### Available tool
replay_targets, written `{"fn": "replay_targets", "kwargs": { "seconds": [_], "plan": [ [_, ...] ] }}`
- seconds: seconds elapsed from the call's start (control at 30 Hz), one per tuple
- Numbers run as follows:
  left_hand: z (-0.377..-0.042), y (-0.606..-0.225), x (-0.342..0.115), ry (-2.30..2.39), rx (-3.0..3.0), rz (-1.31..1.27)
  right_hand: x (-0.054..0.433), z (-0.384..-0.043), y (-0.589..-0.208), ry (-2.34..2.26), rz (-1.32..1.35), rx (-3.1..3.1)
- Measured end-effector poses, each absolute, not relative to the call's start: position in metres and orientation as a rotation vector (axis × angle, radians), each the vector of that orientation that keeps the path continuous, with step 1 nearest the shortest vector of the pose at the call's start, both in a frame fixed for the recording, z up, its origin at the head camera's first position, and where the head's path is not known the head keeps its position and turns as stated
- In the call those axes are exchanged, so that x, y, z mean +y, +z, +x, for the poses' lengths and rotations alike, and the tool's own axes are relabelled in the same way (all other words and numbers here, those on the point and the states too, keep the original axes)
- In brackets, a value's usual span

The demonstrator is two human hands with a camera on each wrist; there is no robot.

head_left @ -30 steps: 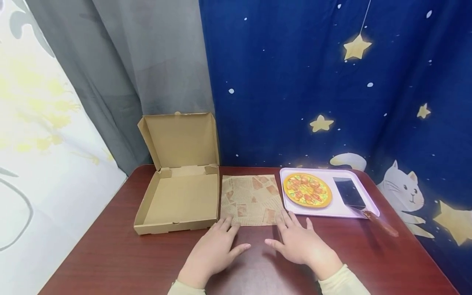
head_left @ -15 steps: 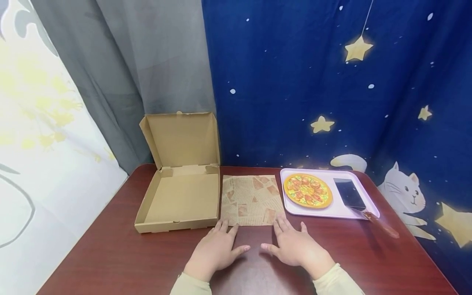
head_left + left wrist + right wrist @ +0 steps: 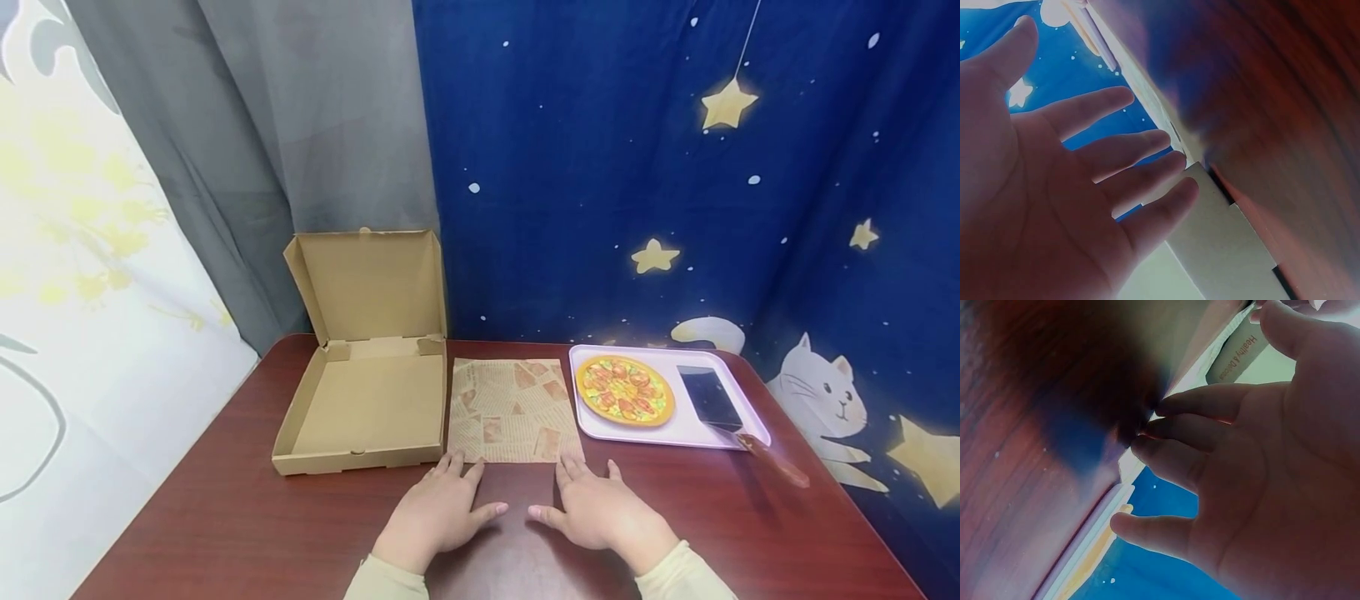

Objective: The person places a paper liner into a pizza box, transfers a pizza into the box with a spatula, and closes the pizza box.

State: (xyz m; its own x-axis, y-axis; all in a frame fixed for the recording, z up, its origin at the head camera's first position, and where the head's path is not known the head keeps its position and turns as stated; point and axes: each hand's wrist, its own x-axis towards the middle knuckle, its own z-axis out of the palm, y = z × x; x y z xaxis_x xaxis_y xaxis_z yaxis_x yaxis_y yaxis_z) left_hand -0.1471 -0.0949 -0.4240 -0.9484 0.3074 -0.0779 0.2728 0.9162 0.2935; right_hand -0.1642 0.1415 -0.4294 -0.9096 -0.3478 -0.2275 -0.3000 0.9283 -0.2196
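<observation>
A square sheet of newsprint-patterned paper (image 3: 510, 408) lies flat on the table. My left hand (image 3: 437, 515) has its fingertips at the sheet's near left corner, beside the front of the cardboard pizza box. At the near right corner are the fingertips of my right hand (image 3: 606, 512). Both hands hold nothing; their fingers are straight and spread, thumbs pointing toward each other. The left wrist view has the left palm (image 3: 1041, 194) with the box wall (image 3: 1222, 231) beyond the little finger. In the right wrist view the right palm (image 3: 1272, 469) faces the camera, its fingertips close to the table.
The pizza box (image 3: 367, 408) stands with its lid up at the left. To the right, a pale tray (image 3: 682, 433) bears a pizza (image 3: 625, 390) and a flat server (image 3: 708, 396), whose wooden handle (image 3: 776, 462) juts over the tray's near edge. Curtains hang behind the table.
Both hands have drawn back slightly toward the near edge of the paper, the right one also shifting a little left. Box, tray and pizza stay in place.
</observation>
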Motion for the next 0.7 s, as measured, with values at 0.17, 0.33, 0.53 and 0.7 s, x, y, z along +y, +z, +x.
{"fn": "replay_targets", "kwargs": {
  "seconds": [0.17, 0.33, 0.53, 0.7],
  "plan": [
    [-0.146, -0.424, -0.096, 0.418, 2.96, 0.465, 0.142, -0.164, -0.427, -0.248, -0.505, 2.839],
    [-0.147, -0.426, -0.095, 0.414, 2.944, 0.46, 0.143, -0.163, -0.42, -0.277, -0.504, 2.864],
    [-0.148, -0.427, -0.091, 0.393, 2.94, 0.493, 0.144, -0.163, -0.42, -0.265, -0.524, 2.891],
    [-0.149, -0.426, -0.089, 0.405, 2.98, 0.545, 0.144, -0.163, -0.423, -0.25, -0.528, 2.9]
  ]
}}
